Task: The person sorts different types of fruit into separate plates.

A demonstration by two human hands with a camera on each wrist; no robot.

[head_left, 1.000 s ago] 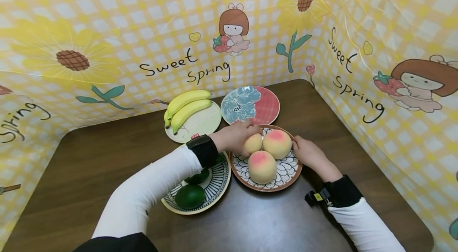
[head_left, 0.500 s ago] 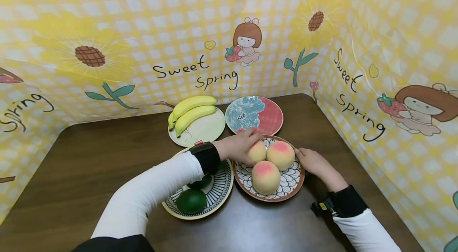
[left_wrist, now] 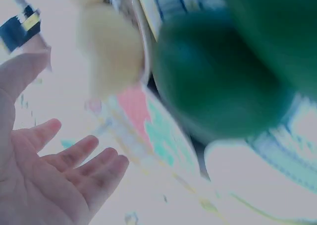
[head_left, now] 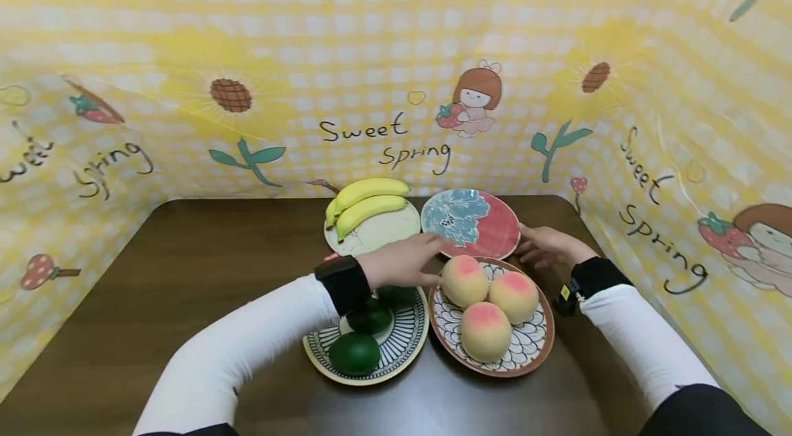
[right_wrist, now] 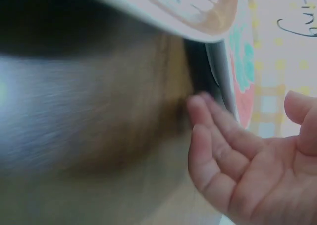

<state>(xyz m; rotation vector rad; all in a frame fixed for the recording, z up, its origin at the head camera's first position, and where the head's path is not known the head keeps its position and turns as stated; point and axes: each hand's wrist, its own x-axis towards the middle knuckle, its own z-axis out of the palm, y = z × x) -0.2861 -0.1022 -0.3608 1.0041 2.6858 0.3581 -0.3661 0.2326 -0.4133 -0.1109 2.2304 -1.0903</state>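
Note:
My left hand (head_left: 402, 263) reaches over the back of the plate of dark green oval fruits, fingertips beside the nearest peach (head_left: 465, 281). In the left wrist view its fingers (left_wrist: 94, 180) are spread and hold nothing. Two more peaches, one to the right (head_left: 513, 297) and one in front (head_left: 485, 333), share the brown-rimmed plate (head_left: 544, 348). My right hand (head_left: 551, 245) is at the right edge of the blue-and-red flowered plate (head_left: 495, 233); in the right wrist view its fingers are loosely bent, thumb apart, fingertips close by the plate's side.
Bananas (head_left: 374, 205) lie on a pale plate (head_left: 396, 226) at the back left. In front, a striped plate (head_left: 408, 343) bears dark green oval fruits (head_left: 354, 353). The brown table (head_left: 204, 298) meets a yellow checked cloth wall (head_left: 291, 99) behind and on the right.
My left hand has let go of the back-left peach and drawn back from it. My right hand has left the peach plate's rim and moved back to the flowered plate. The head view has shifted.

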